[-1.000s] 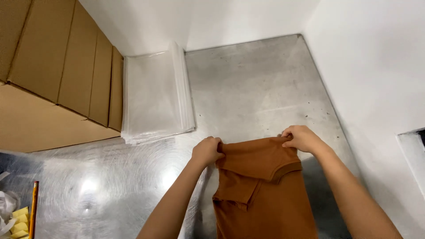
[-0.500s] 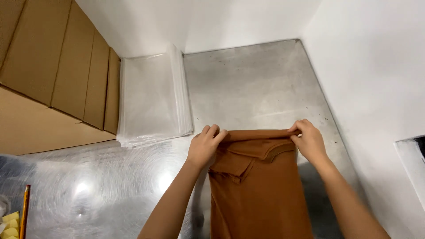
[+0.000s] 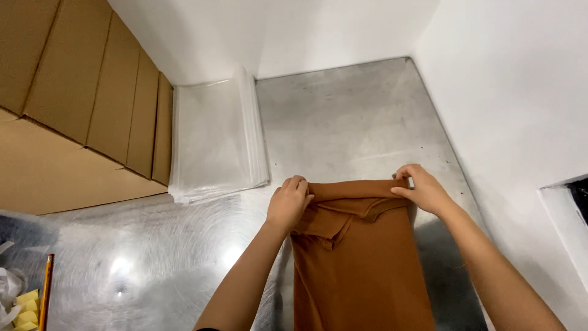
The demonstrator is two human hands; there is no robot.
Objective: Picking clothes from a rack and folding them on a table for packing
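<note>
A brown collared shirt [image 3: 361, 263] lies folded lengthwise on the steel table [image 3: 343, 122], its top edge folded over near the collar. My left hand [image 3: 289, 202] grips the top left corner of the shirt. At the top right corner my right hand [image 3: 419, 189] pinches the folded edge. Both forearms reach in from the bottom of the head view.
A stack of clear plastic bags [image 3: 214, 141] lies left of the shirt. Brown cardboard boxes [image 3: 73, 104] line the left side. White walls close the back and right. Yellow sponges [image 3: 21, 309] and a pencil [image 3: 46, 291] sit at the bottom left.
Both hands have moved the shirt's top edge slightly away from me and folded it over, so the collar now sits lower under the fold.
</note>
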